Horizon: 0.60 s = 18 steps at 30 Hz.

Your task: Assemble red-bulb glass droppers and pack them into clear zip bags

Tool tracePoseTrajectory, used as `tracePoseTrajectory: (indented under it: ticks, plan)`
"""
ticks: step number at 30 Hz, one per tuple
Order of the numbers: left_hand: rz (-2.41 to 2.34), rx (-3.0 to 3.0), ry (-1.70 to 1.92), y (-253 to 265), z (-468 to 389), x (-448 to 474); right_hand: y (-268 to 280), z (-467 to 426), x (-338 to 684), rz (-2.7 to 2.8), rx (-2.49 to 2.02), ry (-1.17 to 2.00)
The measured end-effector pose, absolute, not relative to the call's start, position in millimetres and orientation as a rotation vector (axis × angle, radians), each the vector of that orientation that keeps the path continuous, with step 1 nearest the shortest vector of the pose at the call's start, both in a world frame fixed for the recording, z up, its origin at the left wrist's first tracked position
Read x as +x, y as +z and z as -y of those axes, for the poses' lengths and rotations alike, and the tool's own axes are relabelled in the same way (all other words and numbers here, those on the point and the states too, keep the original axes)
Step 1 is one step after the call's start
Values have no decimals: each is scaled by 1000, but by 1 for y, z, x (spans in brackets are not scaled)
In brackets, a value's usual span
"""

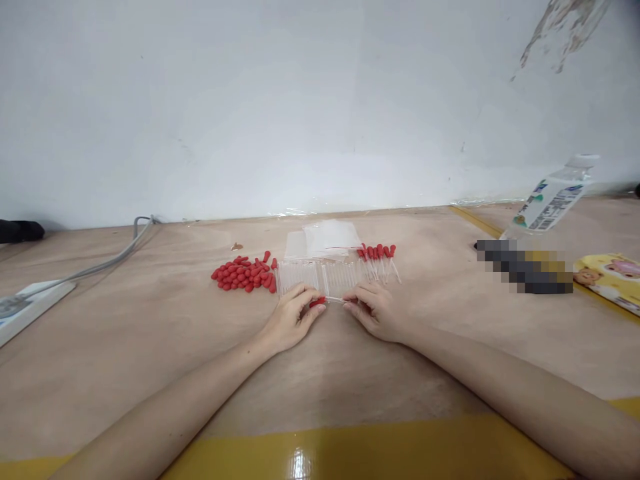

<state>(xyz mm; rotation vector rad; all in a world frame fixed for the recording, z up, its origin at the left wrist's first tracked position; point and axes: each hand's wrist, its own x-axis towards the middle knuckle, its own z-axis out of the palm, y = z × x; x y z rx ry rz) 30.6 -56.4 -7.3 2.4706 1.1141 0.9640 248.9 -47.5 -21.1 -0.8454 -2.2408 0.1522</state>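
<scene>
My left hand (295, 317) is closed on a red rubber bulb (317, 302). Opposite it, my right hand (374, 310) pinches a thin clear dropper tube (335, 299), whose left end meets the bulb between my hands. How deep the tube sits in the bulb cannot be made out. Just beyond my fingers lies a row of clear tubes (300, 272). A pile of loose red bulbs (245, 275) is left of that row. On its right lie several droppers with red bulbs on them (379, 253).
Clear plastic bags (330, 237) lie behind the tubes. At the right are a tilted plastic bottle (555, 200), a blurred-out dark object (523, 267) and a yellow printed packet (613, 280). A power strip (37, 307) with a grey cable (110, 257) is on the left. A wall (250, 113) stands behind.
</scene>
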Motion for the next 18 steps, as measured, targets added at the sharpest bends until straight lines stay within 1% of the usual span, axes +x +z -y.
tracePoseTrajectory:
  ticks: [7,10,14,18]
  plan:
    - [-1079,2384,1006,-13,58,32,-21,47,249,2268,-796,268]
    - [-1059,2401,973,-11,59,32,-17,43,252,2355,-806,243]
    - [-1026,2490,865,-9,60,33,-12,40,254,2457,-826,120]
    - [-1065,2584,809,-12,58,33,-14,41,253,2484,-831,-171]
